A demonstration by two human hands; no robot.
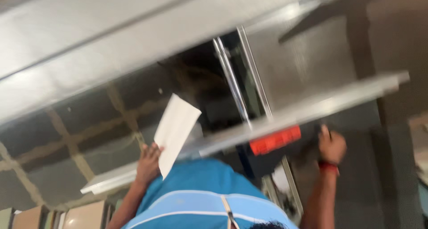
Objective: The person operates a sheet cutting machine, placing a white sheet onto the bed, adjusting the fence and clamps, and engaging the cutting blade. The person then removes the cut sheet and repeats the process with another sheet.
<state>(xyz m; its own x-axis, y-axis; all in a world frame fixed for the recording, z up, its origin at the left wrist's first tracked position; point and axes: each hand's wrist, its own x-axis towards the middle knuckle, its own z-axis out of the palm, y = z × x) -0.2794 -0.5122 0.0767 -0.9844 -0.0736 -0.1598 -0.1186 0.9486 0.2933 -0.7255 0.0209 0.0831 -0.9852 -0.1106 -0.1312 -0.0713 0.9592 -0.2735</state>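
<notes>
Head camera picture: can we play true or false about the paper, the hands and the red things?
1. One hand holds a white paper. True.
2. The person bending there wears a yellow shirt. False: the shirt is blue with pale stripes.
3. The other hand has a red wristband. True.
4. The orange-red block lies on the floor tiles. False: the block sits right under the long metal bar, away from the grey floor tiles.
</notes>
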